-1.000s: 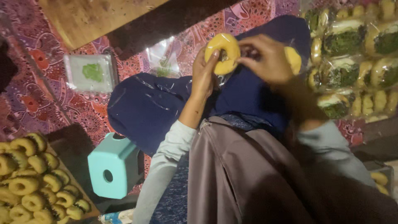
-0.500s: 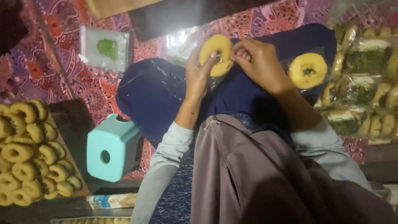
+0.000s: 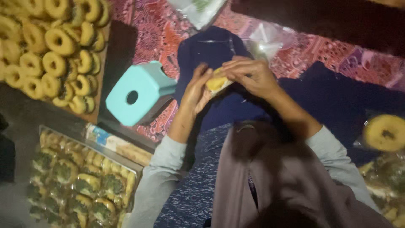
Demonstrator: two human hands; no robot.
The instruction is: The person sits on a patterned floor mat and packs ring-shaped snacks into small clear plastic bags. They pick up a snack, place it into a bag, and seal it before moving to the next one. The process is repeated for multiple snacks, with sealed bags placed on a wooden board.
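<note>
Right now the person is sitting with a brownish-grey garment (image 3: 270, 177) in the lap, nearest the camera, and both grey-sleeved arms are reaching forward over a dark blue cloth (image 3: 337, 101). Between the hands a yellow ring-shaped pastry (image 3: 216, 82) is being held: the left hand (image 3: 196, 90) is cupping it from the side with fingers curled, while the right hand (image 3: 249, 76) is pinching it from above with fingertips closed on what looks like a thin clear wrapper, though the film is too dim to make out surely. The pastry is staying above the cloth, clear of the floor.

Judging from this, the soft ring could be getting squeezed out of shape or cracked if the right hand's pinch is tightening further, and it could be slipping down onto the cloth since only fingertips are supporting it. The poor light is making a mis-grip likelier.

Just left of the hands a turquoise plastic stool (image 3: 139, 93) is lying on its side on the patterned red mat (image 3: 160, 33); an elbow could be knocking it. At the right edge another yellow ring (image 3: 386, 133) is resting near packed ones. Nearer on the left a tray of green-filled wrapped pastries (image 3: 80, 181) is waiting, and at the far left a board of loose rings (image 3: 50, 46) is sitting well apart from the hands
</note>
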